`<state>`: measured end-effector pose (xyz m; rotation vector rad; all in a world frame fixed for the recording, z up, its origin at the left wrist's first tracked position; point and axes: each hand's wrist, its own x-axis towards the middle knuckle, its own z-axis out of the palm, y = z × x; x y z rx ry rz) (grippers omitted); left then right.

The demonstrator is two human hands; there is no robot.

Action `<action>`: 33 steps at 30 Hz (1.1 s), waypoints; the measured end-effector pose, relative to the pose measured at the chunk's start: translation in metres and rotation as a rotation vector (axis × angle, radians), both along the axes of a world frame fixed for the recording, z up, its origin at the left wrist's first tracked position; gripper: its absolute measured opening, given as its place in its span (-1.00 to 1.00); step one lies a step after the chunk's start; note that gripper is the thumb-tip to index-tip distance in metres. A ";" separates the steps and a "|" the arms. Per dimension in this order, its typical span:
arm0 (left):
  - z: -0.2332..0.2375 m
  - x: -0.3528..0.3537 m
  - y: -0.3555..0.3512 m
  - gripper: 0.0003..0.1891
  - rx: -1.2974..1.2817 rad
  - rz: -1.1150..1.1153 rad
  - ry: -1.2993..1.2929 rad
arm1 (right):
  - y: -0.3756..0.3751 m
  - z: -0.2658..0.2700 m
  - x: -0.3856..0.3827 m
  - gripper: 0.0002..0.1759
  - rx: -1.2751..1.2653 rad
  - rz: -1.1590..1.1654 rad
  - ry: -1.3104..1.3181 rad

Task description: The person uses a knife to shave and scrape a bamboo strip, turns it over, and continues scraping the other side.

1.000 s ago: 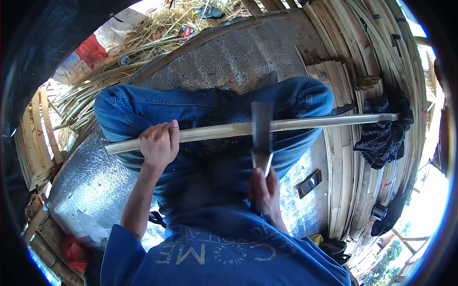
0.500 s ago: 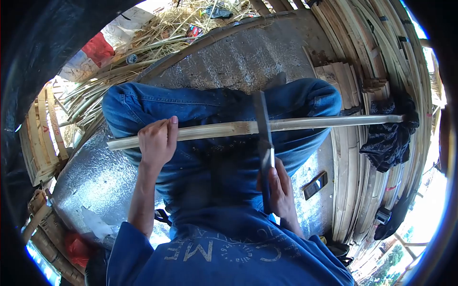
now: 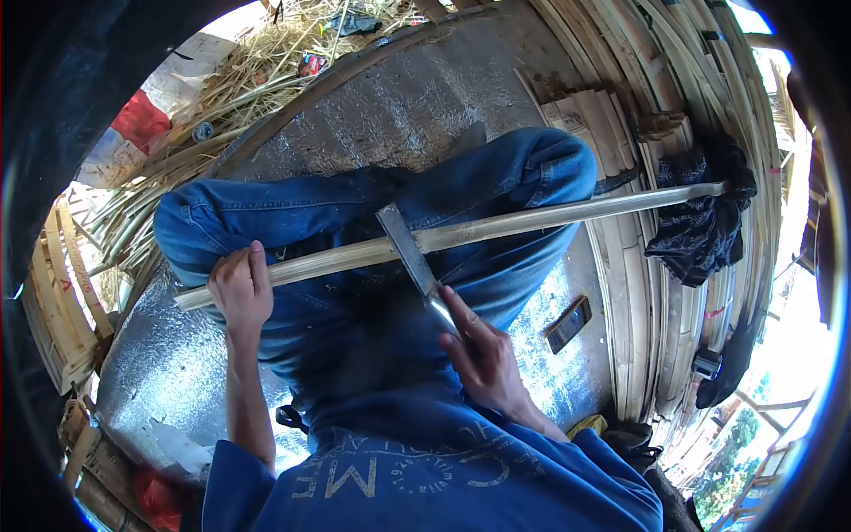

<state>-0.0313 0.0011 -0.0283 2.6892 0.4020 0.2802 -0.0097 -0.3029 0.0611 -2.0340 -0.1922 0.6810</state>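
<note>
A long pale bamboo strip (image 3: 514, 225) lies across my lap, over the blue jeans. Near its left end my left hand (image 3: 241, 293) is wrapped round it, thumb along the top. My right hand (image 3: 483, 355) grips the handle of a broad straight-bladed knife (image 3: 409, 253). The knife's blade crosses the strip left of its middle, tilted with the tip up and to the left. At the far right the strip's other end overlaps a dark patterned cloth (image 3: 700, 235).
A phone (image 3: 568, 324) lies on the shiny floor sheet (image 3: 390, 115) at my right. Stacked bamboo strips (image 3: 634, 328) curve along the right side. Shavings and thin strips (image 3: 257, 97) are heaped at the upper left, beside a red and white sack (image 3: 142, 120).
The knife has moved left along the bamboo strip and turned from nearly upright to slanting left. My right hand has rotated with it. The whole view has shifted slightly.
</note>
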 end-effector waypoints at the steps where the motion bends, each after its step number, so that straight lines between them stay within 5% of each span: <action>1: 0.001 -0.001 -0.002 -0.60 0.011 -0.006 0.017 | -0.001 0.001 -0.003 -0.34 -0.019 -0.002 -0.033; 7: 0.000 -0.002 0.001 -0.58 0.012 -0.009 0.021 | 0.031 -0.014 -0.008 -0.30 0.024 0.153 -0.069; 11: -0.003 -0.002 0.001 -0.58 0.008 -0.001 0.015 | -0.005 -0.009 0.004 -0.39 -0.223 -0.102 -0.200; 14: -0.004 -0.002 0.001 -0.58 0.028 -0.007 0.013 | -0.012 -0.017 0.002 -0.41 -0.122 -0.196 -0.220; 18: -0.001 -0.003 0.000 -0.58 0.033 -0.011 0.012 | 0.037 -0.017 -0.012 -0.32 -0.122 0.109 -0.141; 33: -0.001 -0.001 -0.001 -0.60 0.009 -0.032 0.013 | 0.019 -0.015 -0.014 -0.33 -0.198 -0.023 -0.227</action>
